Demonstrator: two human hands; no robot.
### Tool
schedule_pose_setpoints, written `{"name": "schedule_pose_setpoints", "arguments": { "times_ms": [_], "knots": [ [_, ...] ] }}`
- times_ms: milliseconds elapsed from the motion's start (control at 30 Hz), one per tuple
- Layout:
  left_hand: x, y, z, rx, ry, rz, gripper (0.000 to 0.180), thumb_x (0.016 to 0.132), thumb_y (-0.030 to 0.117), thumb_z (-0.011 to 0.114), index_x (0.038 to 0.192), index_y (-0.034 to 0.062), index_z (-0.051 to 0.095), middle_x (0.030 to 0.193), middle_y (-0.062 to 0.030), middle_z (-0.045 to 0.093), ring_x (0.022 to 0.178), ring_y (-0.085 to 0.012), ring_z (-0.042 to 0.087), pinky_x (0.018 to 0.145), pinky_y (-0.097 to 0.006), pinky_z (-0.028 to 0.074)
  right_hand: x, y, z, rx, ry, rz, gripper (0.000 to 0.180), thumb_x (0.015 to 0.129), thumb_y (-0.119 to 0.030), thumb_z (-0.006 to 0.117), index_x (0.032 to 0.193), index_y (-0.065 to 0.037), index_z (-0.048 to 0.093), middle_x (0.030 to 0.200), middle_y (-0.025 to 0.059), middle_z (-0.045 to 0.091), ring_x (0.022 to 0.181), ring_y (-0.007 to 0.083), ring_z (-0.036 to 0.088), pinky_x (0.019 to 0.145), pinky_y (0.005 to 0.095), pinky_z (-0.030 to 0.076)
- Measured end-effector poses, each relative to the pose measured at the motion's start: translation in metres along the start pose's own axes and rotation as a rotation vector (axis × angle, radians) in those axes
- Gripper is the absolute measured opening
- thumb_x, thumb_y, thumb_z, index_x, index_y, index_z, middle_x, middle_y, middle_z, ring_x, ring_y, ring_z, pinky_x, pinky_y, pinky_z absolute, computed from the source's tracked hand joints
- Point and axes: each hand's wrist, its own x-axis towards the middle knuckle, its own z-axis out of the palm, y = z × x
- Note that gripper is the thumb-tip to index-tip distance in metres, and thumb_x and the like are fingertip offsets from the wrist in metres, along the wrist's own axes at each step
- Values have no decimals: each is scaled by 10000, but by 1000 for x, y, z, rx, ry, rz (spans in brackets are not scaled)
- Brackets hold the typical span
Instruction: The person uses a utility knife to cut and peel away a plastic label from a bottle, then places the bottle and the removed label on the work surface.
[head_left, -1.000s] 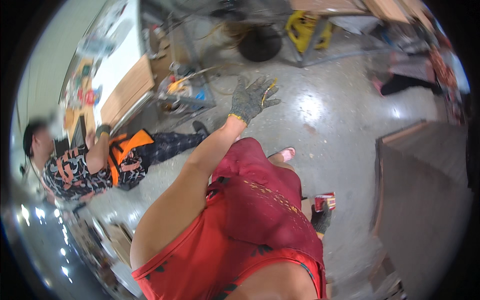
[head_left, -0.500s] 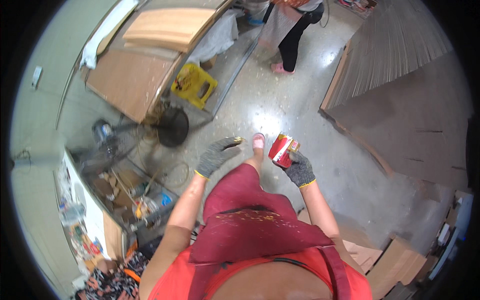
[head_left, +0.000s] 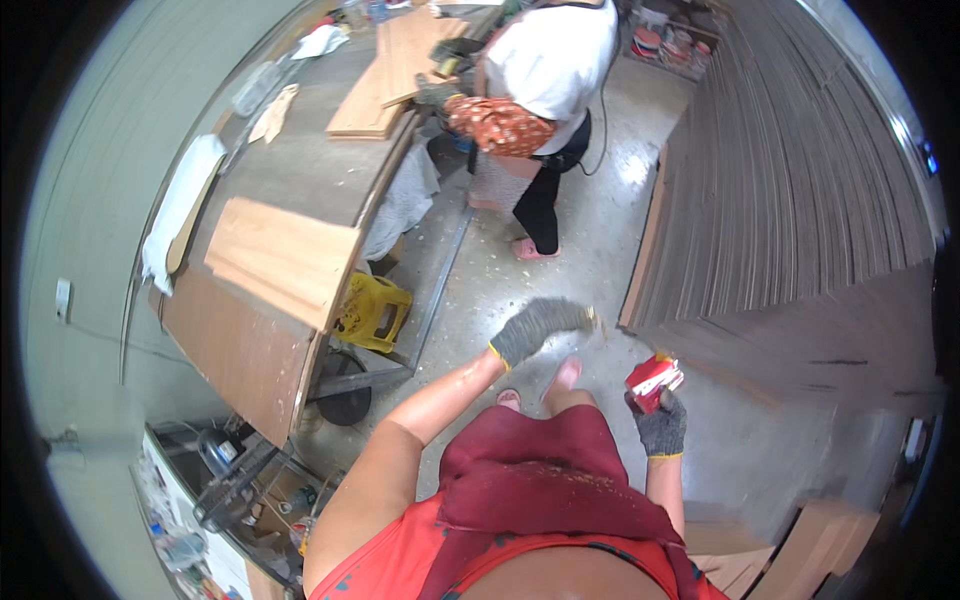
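My right hand [head_left: 661, 428], in a grey knit glove with a yellow cuff, is closed round a small red, white and gold packet [head_left: 653, 381] held up over the floor. What the packet contains does not show. My left hand [head_left: 545, 330], gloved alike, reaches forward and inward in front of my body, apart from the packet. Motion smears its fingers, and a yellowish patch shows at the tips. Whether they pinch anything is not visible.
On the left, a long workbench [head_left: 290, 185] bears wooden boards [head_left: 285, 258]. A co-worker [head_left: 550, 70] with gloved hands stands at its far end. Tall stacked sheets [head_left: 770, 190] rise at the right. A yellow stool [head_left: 375, 312] sits under the bench; wooden planks [head_left: 830, 545] lie near right.
I have turned and moved forward; the co-worker and the boards show more fully. My left hand has swung right across my front. The packet stays in my right hand, now farther right.
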Motion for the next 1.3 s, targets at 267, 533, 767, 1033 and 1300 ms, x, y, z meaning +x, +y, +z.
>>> {"name": "schedule_pose_setpoints", "arguments": {
  "times_ms": [267,533,767,1033,1300],
  "knots": [
    [171,54,-11,-1632,301,-189,675,954,509,398,1358,-31,387,1339,-260,444,1242,-381,453,1045,-484,385,146,-94,46,-287,-102,-93,931,657,-422,774,1406,-103,322,1382,149,432,1233,318,464,994,457,414],
    [271,31,-41,-1096,352,-148,463,992,303,442,1277,-60,472,1302,-174,510,1198,-256,512,1027,-362,419,277,-180,143,-317,-311,-60,840,608,-227,769,1327,-2,397,1241,101,534,1138,280,543,1003,434,430],
    [332,-20,-89,-515,277,-202,346,948,136,497,1255,-23,520,1260,-112,553,1137,-207,538,965,-299,445,384,-265,144,-277,123,-219,723,691,-238,784,1289,-14,447,1186,122,568,1081,259,578,877,390,519],
    [387,-16,-128,-581,113,-413,373,914,61,528,1279,-13,511,1250,-108,565,1156,-188,525,983,-289,407,468,-345,163,-361,99,-273,617,733,-263,737,1247,-10,508,1115,121,616,963,232,637,720,337,561],
    [455,-22,-158,-616,158,-802,444,913,75,535,1342,-8,451,1314,-115,524,1229,-233,480,1039,-327,363,635,-389,203,17,-431,-142,850,728,-400,734,1396,-71,325,1358,234,424,1176,447,493,922,485,480]
  ]
}}
